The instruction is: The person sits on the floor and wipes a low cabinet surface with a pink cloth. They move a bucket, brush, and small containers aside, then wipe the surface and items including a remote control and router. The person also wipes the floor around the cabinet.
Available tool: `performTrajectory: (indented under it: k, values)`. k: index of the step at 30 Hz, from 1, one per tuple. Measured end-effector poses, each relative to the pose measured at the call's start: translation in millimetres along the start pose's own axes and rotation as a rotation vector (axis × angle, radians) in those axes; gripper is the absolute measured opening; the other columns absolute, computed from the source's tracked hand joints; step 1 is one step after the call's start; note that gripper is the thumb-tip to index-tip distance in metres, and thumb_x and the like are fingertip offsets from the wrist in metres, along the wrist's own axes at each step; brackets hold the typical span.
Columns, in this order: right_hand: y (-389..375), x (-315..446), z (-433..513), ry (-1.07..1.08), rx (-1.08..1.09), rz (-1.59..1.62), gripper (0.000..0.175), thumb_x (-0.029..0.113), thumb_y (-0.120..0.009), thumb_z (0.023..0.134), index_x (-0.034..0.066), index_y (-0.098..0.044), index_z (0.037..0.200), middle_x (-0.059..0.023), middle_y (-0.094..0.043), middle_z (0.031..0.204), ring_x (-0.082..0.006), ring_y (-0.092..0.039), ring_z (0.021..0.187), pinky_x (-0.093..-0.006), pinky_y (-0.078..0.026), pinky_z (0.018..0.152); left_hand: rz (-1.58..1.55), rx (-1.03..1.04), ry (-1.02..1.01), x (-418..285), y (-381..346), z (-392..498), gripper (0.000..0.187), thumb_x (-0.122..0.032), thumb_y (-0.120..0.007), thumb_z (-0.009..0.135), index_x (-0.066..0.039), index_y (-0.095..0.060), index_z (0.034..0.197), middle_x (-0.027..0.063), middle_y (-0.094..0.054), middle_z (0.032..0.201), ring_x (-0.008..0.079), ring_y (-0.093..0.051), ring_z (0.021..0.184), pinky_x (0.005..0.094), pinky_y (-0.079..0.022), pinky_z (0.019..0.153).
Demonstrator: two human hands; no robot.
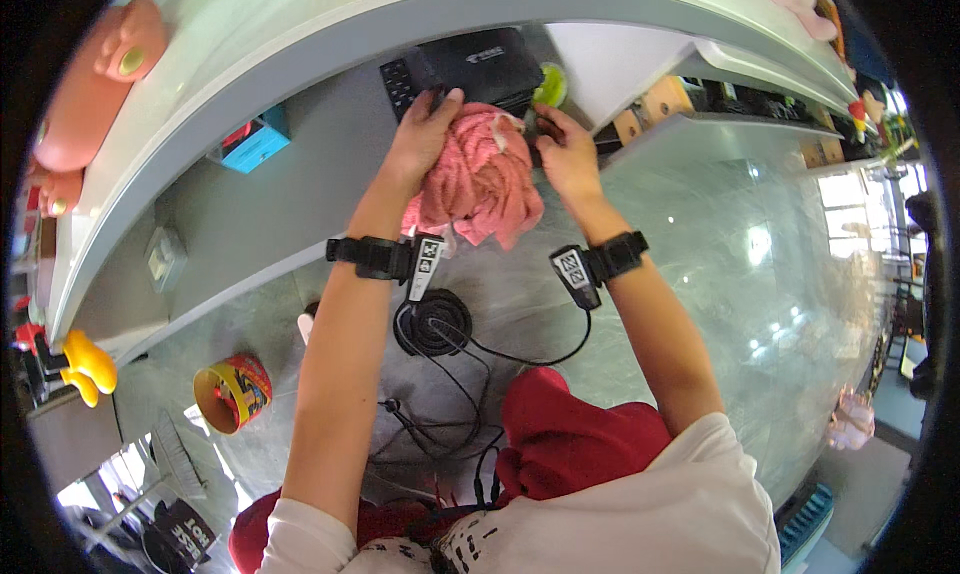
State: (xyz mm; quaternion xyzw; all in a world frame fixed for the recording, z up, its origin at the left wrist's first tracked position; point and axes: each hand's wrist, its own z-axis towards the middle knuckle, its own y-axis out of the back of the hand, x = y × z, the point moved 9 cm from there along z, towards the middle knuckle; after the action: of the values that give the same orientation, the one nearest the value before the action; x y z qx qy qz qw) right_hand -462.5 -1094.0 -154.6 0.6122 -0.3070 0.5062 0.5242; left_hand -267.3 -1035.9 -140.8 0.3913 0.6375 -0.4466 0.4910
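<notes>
A crumpled pink cloth (pixel 484 176) bunches up between my two hands, over the front edge of a low grey shelf. My left hand (pixel 424 135) grips the cloth at its upper left, thumb along the folds; some fingers are hidden. To the right of the bundle, my right hand (pixel 568 150) has curled fingers close to its edge; whether they pinch anything is unclear. Just beyond lies a black case (pixel 484 64) with pale writing on its top. A dark strip with keypad-like marks (pixel 396 86) sits at its left. The bright green round container (pixel 553 86) stands beyond my right fingertips.
A blue box (pixel 255 140) and a small clear container (pixel 165 259) sit on the shelf at left. On the floor are a coiled black cable (pixel 433 323), a red-and-yellow bucket (pixel 234 394) and a brush (pixel 178 454). Wires run to both wrist devices. An open grey drawer (pixel 720 143) juts out at right.
</notes>
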Motion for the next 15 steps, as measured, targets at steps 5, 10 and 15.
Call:
performTrajectory:
  k: [5,10,15]
  values:
    - [-12.1,-0.3,-16.7,-0.12,0.076,0.136,0.033,-0.004,-0.047,0.083,-0.0022,-0.057,0.114,-0.0066,-0.062,0.104,-0.0149,-0.057,0.095,-0.0262,-0.044,0.087,0.061,-0.044,-0.059,-8.0,-3.3,-14.1,0.069,-0.043,-0.059,0.092,0.009,-0.041,0.133,0.0139,-0.055,0.124,0.0178,-0.053,0.11,0.0286,-0.044,0.094]
    - [-25.5,19.5,-32.5,-0.268,0.184,0.331,0.025,-0.003,-0.043,0.086,-0.0018,-0.059,0.105,-0.0046,-0.063,0.098,-0.0134,-0.059,0.086,-0.0253,-0.047,0.078,0.086,-0.146,0.08,-10.3,6.8,-53.7,0.064,-0.042,-0.058,0.094,0.006,-0.043,0.133,0.0134,-0.056,0.121,0.0163,-0.054,0.107,0.0283,-0.046,0.091]
    - [-58.4,88.2,-50.7,0.204,0.366,-0.351,0.028,-0.009,-0.045,0.081,-0.0012,-0.059,0.104,-0.0131,-0.064,0.101,-0.0244,-0.064,0.089,-0.0337,-0.051,0.078,-0.155,-0.048,0.019,-39.4,27.1,-150.1,0.04,-0.03,-0.05,0.099,-0.003,-0.051,0.128,0.0079,-0.061,0.107,0.0106,-0.057,0.096,0.0262,-0.048,0.085]
